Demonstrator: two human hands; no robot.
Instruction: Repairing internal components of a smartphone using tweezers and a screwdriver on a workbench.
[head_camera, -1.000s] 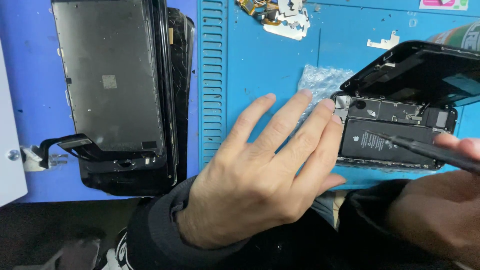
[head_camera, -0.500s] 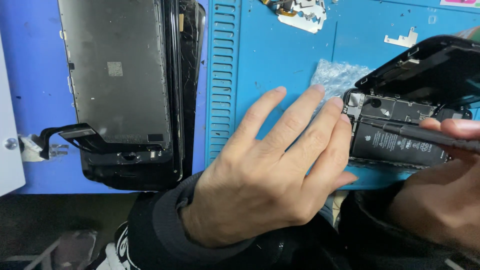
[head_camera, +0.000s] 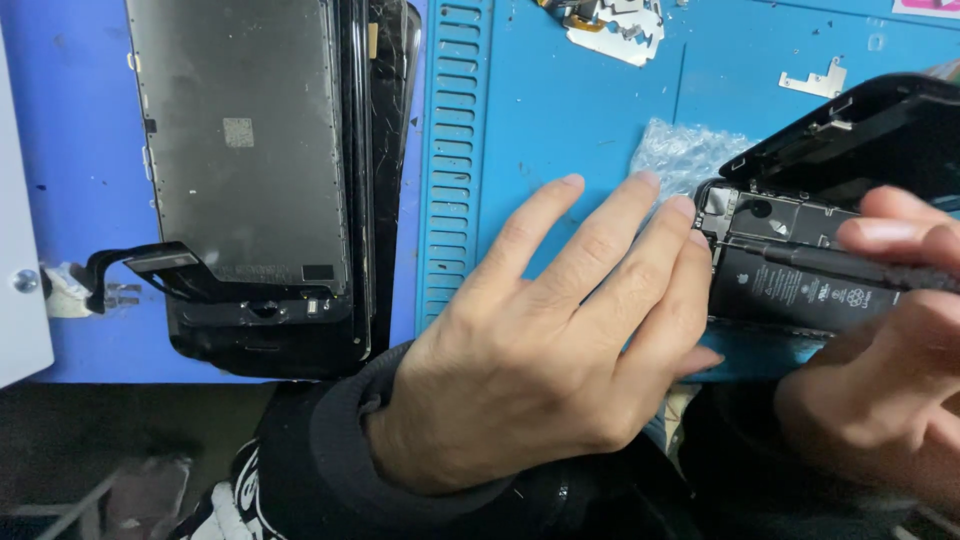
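Opened smartphone (head_camera: 800, 270) at right edge of blue repair mat (head_camera: 580, 110), back housing flat, display half (head_camera: 860, 130) lifted and tilted above it. Inside housing: black battery (head_camera: 800, 295) with white markings filling lower part, dark shielded board section (head_camera: 770, 215) just above it, small camera opening near upper left corner. Left hand (head_camera: 560, 340) palm down on mat, fingers spread and extended, fingertips (head_camera: 685, 210) touching left edge of housing, pinching nothing. Right hand (head_camera: 880, 370) at far right, fingers pressed together around black screwdriver (head_camera: 840, 265), shaft lying across top of battery, tip at upper left of housing close to left fingertips. Crumpled clear plastic wrap (head_camera: 685, 150) on mat just behind left fingertips, beside lifted display half. Ribbed slotted strip (head_camera: 455, 150) of mat running top to bottom left of hand; slots apparently bare. Farther left, well apart, detached display assembly (head_camera: 240, 150) face down, grey back plate up, black flex cable (head_camera: 130, 265) curling from lower left corner, stacked on further dark screens (head_camera: 390, 150). Small metal brackets (head_camera: 615, 25) at top of mat, one separate bracket (head_camera: 812, 80) nearer lifted display. White object (head_camera: 20, 250) at left edge, partly out of view. Dark sleeves at bottom.
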